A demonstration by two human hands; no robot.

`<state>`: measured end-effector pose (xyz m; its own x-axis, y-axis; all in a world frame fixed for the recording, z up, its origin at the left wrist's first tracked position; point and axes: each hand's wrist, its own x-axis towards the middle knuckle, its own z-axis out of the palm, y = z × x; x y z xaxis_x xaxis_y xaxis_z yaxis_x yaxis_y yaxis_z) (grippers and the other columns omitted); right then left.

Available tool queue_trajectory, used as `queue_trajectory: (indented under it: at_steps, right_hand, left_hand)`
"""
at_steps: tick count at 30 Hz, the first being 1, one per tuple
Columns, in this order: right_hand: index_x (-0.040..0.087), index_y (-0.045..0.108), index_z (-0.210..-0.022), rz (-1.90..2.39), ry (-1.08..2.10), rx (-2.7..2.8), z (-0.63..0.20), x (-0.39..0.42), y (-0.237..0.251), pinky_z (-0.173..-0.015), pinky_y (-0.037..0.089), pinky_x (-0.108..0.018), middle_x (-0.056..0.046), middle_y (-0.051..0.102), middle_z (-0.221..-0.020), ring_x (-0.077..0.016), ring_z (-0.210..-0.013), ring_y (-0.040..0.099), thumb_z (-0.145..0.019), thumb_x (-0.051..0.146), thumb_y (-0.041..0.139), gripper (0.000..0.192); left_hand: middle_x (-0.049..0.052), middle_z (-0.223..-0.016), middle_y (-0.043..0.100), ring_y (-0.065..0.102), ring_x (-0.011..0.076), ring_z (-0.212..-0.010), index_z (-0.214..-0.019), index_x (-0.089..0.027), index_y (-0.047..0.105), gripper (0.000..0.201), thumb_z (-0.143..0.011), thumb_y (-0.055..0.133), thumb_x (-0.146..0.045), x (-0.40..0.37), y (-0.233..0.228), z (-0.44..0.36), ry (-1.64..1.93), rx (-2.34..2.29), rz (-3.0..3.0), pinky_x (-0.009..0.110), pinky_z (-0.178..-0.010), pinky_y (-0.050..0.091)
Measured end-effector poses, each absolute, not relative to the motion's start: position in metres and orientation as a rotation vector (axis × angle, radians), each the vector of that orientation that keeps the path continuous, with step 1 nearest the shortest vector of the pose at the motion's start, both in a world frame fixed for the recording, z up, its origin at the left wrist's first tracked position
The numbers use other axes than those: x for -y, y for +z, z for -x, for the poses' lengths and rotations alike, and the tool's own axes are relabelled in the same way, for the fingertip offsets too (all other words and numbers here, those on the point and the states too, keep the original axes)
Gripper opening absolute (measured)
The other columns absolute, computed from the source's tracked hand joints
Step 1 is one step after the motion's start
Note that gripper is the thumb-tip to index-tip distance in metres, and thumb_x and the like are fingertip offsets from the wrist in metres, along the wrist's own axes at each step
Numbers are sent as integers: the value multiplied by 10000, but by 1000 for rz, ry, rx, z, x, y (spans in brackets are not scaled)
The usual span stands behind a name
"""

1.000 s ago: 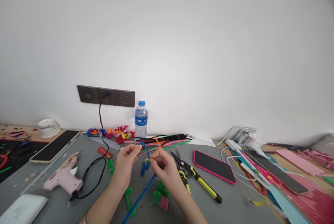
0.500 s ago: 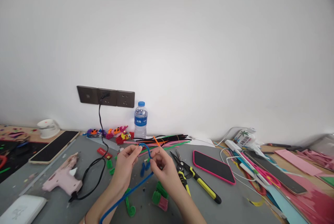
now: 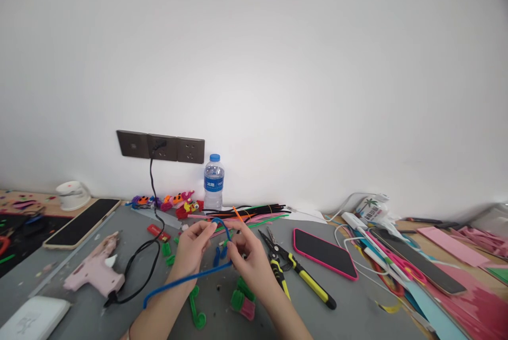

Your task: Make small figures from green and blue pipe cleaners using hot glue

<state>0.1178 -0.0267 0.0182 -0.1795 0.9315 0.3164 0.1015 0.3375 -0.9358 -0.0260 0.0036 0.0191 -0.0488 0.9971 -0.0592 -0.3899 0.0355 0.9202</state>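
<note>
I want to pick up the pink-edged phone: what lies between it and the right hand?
In the head view, black-and-yellow pliers lie between the right hand and the pink-edged phone.

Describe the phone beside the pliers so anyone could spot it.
On the gray mat, yellow-handled pliers lie by the right hand. Right of them is the phone: its bright pink edge sets it apart from the pale-edged phone far left.

The blue pipe cleaner (image 3: 186, 279) has swung its trailing length up and leftward, now crossing the left forearm (image 3: 162, 311)
</note>
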Motion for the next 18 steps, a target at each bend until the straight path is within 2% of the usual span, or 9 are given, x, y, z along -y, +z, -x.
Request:
queue_trajectory:
  at_steps: [5,18]
  right_hand:
    - [212,533,-1164,896,1028,1522,-115,27,20,-542,414,-228,33,495,-699,-134,-615,521,-904,231,499,263]
    - [195,586,-1095,942,982,1505,-117,23,14,-526,400,-233,18,481,-727,-135,-613,501,-899,271,523,220]
  left_hand:
    - [-96,-444,313,271,57,-428,-465,-172,528,455,-550,840,-492,-4,17,24,1386,-981,-840,213,-414,193]
    - [-101,-450,311,251,56,-436,-514,-166,555,417,-600,827,-471,-5,8,24,1349,-937,-829,210,-423,174]
